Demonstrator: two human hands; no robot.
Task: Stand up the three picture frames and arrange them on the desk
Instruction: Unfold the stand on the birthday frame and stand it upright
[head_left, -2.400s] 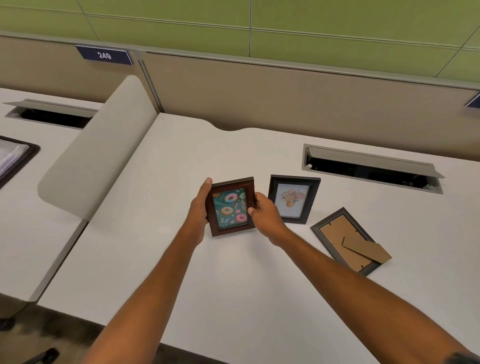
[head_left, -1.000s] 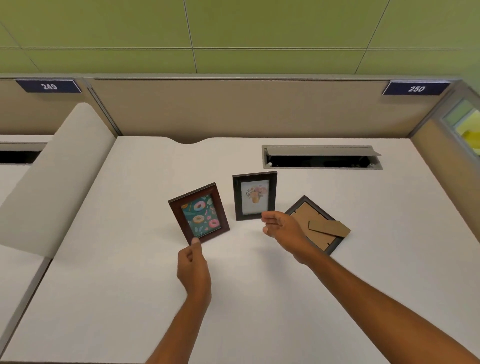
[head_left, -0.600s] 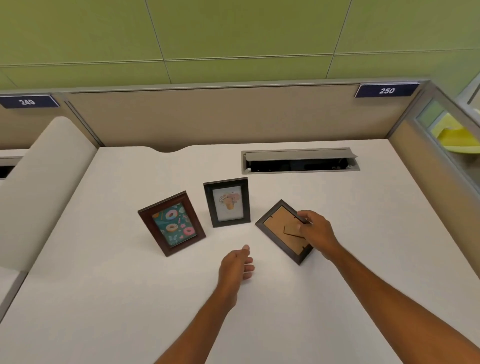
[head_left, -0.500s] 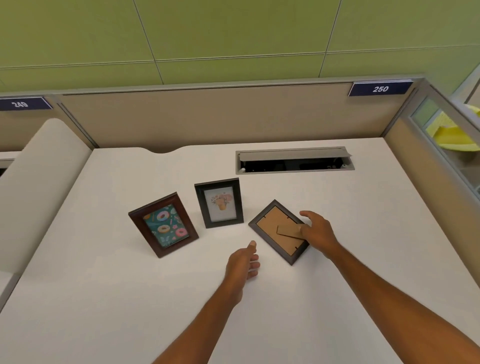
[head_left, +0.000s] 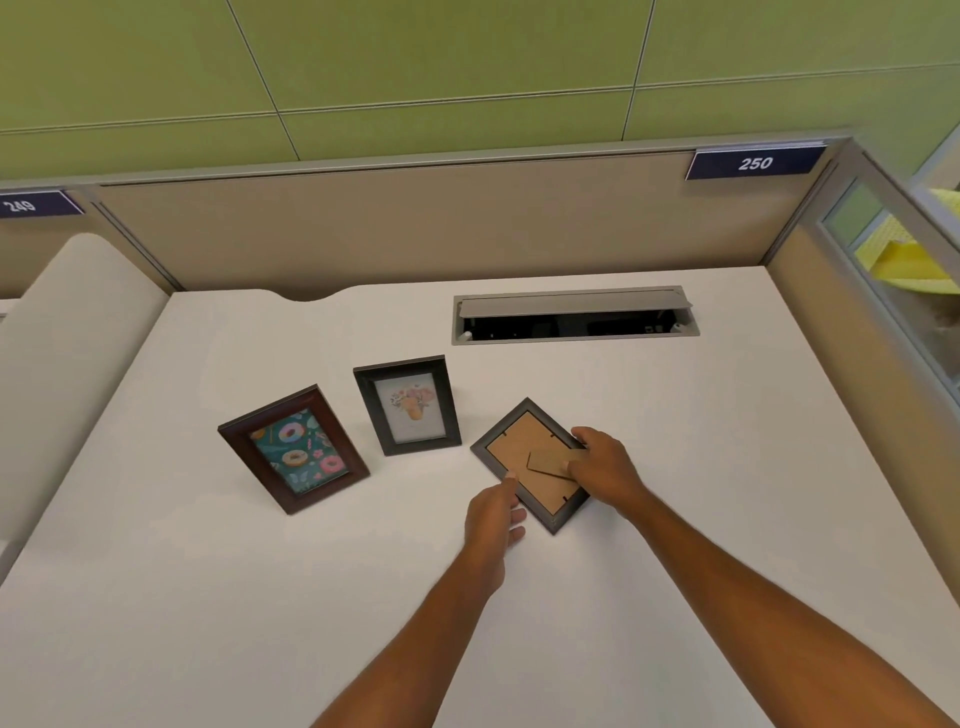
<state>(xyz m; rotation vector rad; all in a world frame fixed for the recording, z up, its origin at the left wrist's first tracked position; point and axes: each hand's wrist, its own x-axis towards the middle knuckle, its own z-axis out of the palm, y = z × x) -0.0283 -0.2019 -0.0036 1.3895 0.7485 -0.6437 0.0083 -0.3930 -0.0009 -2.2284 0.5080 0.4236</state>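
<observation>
A dark brown frame with a donut picture (head_left: 294, 450) stands upright on the white desk (head_left: 208, 597), left of centre. Beside it stands a black frame with a flower picture (head_left: 408, 405). A third grey frame (head_left: 522, 452) lies face down to their right, its cardboard back and folded stand showing. My right hand (head_left: 605, 467) rests on that frame's right side, fingers on the stand and the top edge. My left hand (head_left: 493, 514) touches the frame's lower left edge with its fingertips, fingers apart.
An open cable hatch (head_left: 574, 316) sits in the desk behind the frames. Beige partition walls close the back and right. A curved white divider (head_left: 62, 343) borders the left side. Yellow objects (head_left: 904, 260) show behind the right glass panel.
Both hands let go of the donut frame, which now stands alone. My right hand went to the face-down frame, and my left hand has moved up to its edge.
</observation>
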